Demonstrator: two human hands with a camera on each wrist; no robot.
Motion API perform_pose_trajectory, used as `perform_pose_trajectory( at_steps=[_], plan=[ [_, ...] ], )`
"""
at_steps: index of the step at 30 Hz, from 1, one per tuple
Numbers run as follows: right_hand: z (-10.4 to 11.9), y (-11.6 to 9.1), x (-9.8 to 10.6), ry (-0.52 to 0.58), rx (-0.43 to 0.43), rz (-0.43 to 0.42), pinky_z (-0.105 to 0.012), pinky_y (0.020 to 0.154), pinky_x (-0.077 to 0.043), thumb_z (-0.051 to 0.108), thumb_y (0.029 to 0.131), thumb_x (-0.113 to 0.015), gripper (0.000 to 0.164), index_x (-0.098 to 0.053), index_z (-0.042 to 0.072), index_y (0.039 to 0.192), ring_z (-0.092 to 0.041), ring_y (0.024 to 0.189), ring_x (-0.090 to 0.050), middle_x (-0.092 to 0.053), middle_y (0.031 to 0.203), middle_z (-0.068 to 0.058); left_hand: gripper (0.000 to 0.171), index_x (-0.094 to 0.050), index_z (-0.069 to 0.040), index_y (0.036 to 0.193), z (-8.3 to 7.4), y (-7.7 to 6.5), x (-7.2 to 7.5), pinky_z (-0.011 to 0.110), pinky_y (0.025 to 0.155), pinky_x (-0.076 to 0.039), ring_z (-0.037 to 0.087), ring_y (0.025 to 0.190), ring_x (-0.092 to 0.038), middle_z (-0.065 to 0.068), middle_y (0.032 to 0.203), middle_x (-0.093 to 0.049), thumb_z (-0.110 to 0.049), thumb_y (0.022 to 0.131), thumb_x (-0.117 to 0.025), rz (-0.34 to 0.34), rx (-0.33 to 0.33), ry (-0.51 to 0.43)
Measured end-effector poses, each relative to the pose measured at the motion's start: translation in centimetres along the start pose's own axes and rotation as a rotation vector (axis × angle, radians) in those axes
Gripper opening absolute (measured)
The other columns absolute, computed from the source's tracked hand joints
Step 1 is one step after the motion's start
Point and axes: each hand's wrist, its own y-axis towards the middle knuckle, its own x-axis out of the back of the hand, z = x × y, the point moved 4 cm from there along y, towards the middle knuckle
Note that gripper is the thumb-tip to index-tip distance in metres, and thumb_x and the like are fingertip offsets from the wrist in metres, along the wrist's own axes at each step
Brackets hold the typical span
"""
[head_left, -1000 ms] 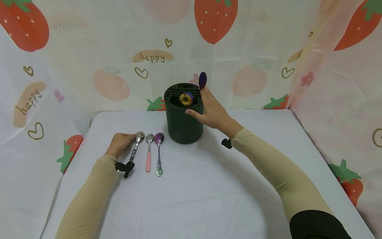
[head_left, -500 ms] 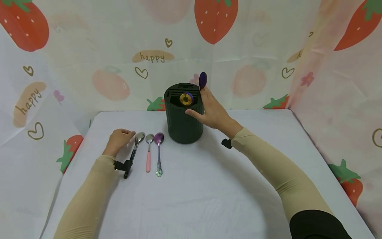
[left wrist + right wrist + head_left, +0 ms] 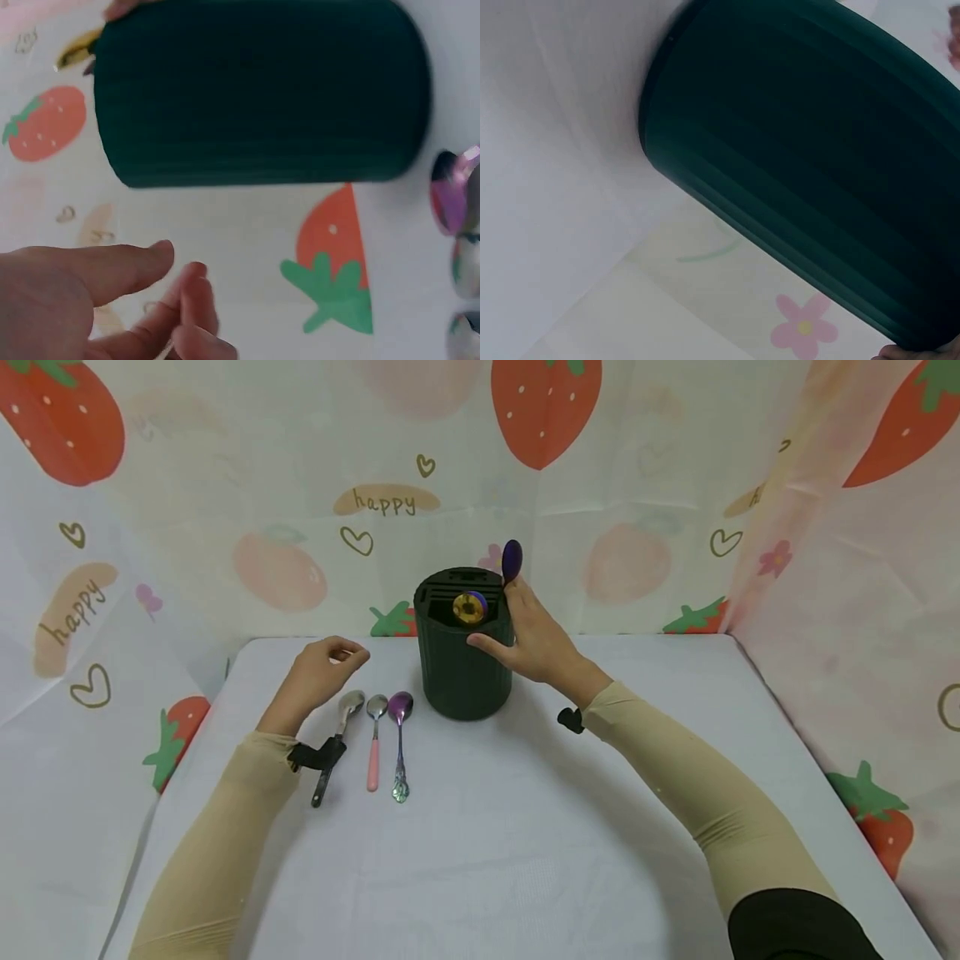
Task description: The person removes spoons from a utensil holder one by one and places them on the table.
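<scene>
The dark green holder (image 3: pixel 463 675) stands upright on the desk (image 3: pixel 555 835) in the upper middle of the frame, and tipping looks like the main hazard. The right hand (image 3: pixel 538 635) spans its upper right side, thumb spread away from the other fingers and laid against the front near the rim, the rest along the right side; a one-sided push from there could slide the holder leftward or tilt it. A dark upright spoon (image 3: pixel 512 561) rises just above those fingertips, and whether they touch it cannot be told; if they do, lifting the hand might drag it out or knock it askew. The round gold piece (image 3: pixel 469 607) in the opening could also rattle loose if the holder were jolted. Left of centre, the left hand (image 3: pixel 321 670) hangs over the desk, its fingers loosely bent, thumb close to the others with a small gap, pinching nothing. Its black wrist strap (image 3: pixel 318 756) crosses in front of the black-handled spoon (image 3: pixel 350 703); contact is unclear, but a low sweep of the wrist could snag that handle and push the spoon into the pink-handled spoon (image 3: pixel 372 762) and the purple spoon (image 3: pixel 401 753), which lie near one another and would probably scatter easily on the smooth-looking cloth.
</scene>
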Motion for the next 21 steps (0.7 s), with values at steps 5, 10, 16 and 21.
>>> perform_pose_trajectory(
  at_steps=[5, 10, 16, 21],
  plan=[
    [0.0, -0.1, 0.1, -0.002, 0.004, -0.007, -0.045, 0.131, -0.02, 0.075, 0.1, -0.057, 0.116, 0.01, 0.013, 0.171, -0.02, 0.166, -0.003, 0.008, 0.18, -0.006, 0.034, -0.07, -0.011, 0.13, -3.3, 0.9, -0.7, 0.045, 0.081, -0.051, 0.031, 0.1, -0.064, 0.012, 0.121, -0.068, -0.037, 0.111, -0.062, -0.09, -0.2, -0.049],
    [0.1, -0.1, 0.2, 0.005, 0.044, -0.028, -0.046, 0.131, -0.02, 0.072, 0.1, -0.059, 0.115, 0.014, 0.018, 0.171, -0.019, 0.166, -0.003, 0.009, 0.18, -0.003, 0.025, -0.072, -0.016, 0.128, -6.0, 1.5, -1.6, 0.035, 0.071, -0.047, 0.023, 0.082, -0.059, 0.003, 0.11, -0.065, -0.031, 0.109, -0.067, -0.149, -0.359, -0.091],
    [0.1, -0.1, 0.3, 0.005, 0.027, -0.027, -0.048, 0.131, -0.022, 0.072, 0.1, -0.059, 0.116, 0.011, 0.014, 0.171, -0.021, 0.166, -0.005, 0.007, 0.18, -0.005, 0.026, -0.074, -0.015, 0.128, -9.5, 2.1, -2.3, 0.034, 0.072, -0.046, 0.021, 0.078, -0.057, 0.002, 0.106, -0.063, -0.03, 0.107, -0.07, -0.152, -0.463, -0.115],
    [0.2, -0.1, 0.3, 0.008, 0.035, -0.035, -0.047, 0.13, -0.023, 0.071, 0.1, -0.06, 0.115, 0.012, 0.015, 0.171, -0.022, 0.166, -0.008, 0.004, 0.18, -0.006, 0.026, -0.074, -0.012, 0.126, -11.1, 2.6, -3.0, 0.034, 0.073, -0.045, 0.022, 0.078, -0.055, 0.005, 0.103, -0.062, -0.028, 0.106, -0.071, -0.162, -0.48, -0.111]
  ],
)
